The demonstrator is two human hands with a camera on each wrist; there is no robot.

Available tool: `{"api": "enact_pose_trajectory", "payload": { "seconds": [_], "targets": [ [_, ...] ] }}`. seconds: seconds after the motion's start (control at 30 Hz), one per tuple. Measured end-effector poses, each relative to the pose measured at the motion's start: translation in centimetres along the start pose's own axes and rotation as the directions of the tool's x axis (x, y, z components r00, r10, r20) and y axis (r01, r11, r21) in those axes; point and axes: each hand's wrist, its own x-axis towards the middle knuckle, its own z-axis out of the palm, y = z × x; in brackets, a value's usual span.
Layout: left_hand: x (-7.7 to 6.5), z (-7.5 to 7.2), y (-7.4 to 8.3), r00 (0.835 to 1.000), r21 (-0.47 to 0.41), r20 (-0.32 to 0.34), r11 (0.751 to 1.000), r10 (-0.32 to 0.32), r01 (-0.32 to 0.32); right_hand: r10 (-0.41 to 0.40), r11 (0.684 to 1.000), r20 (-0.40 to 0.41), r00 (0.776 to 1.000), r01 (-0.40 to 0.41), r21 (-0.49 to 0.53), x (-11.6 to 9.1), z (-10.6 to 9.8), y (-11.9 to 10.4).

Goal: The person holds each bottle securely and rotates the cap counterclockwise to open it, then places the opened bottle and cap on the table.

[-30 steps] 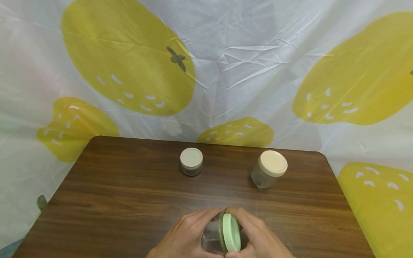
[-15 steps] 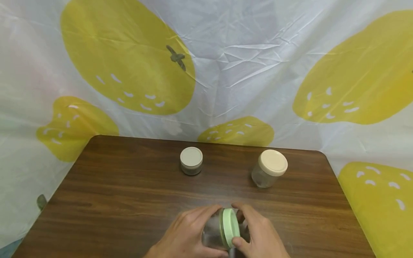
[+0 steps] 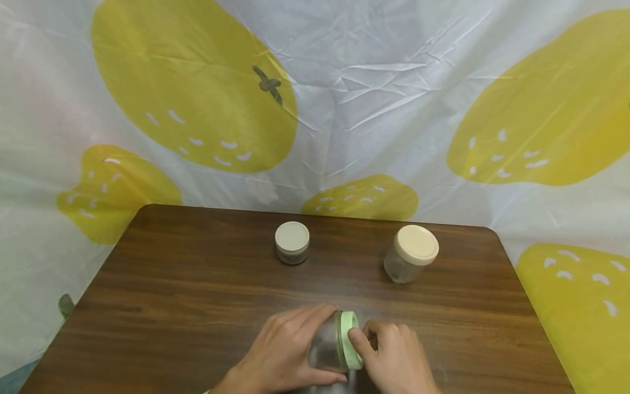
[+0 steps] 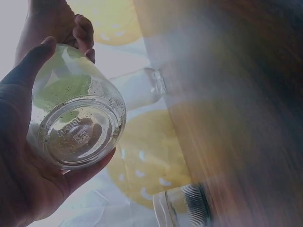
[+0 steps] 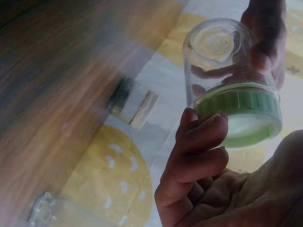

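Observation:
A clear glass jar [image 3: 326, 347] with a light green lid [image 3: 346, 353] lies tilted on its side above the table, lid toward the right. My left hand [image 3: 283, 350] grips the glass body, thumb below and fingers over the top. At the lid, my right hand [image 3: 400, 355] has its thumb against the green rim and its fingers curled. The right wrist view shows those fingertips touching the edge of the green lid [image 5: 241, 101]. In the left wrist view, the round embossed base of the jar [image 4: 78, 135] faces the camera.
Toward the back of the brown wooden table [image 3: 197, 284] stands a small low jar [image 3: 292, 241] with a whitish lid. A taller glass jar [image 3: 410, 254] with a cream lid is to its right. Behind the table hangs a white cloth [image 3: 374, 120] printed with yellow lemons.
The right hand has shifted off the lid's far side, its fingers curling in and its thumb moving up the rim. The jar has turned slightly; the left hand keeps its grip.

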Motion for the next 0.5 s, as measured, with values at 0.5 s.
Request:
{"api": "enact_pose_trajectory", "payload": {
  "seconds": [0.5],
  "targets": [
    [0.08, -0.17, 0.01, 1.0, 0.039, 0.003, 0.999, -0.031, 0.031, 0.007, 0.999, 0.017, 1.0, -0.008, 0.037, 0.06, 0.26, -0.9]
  ]
}}
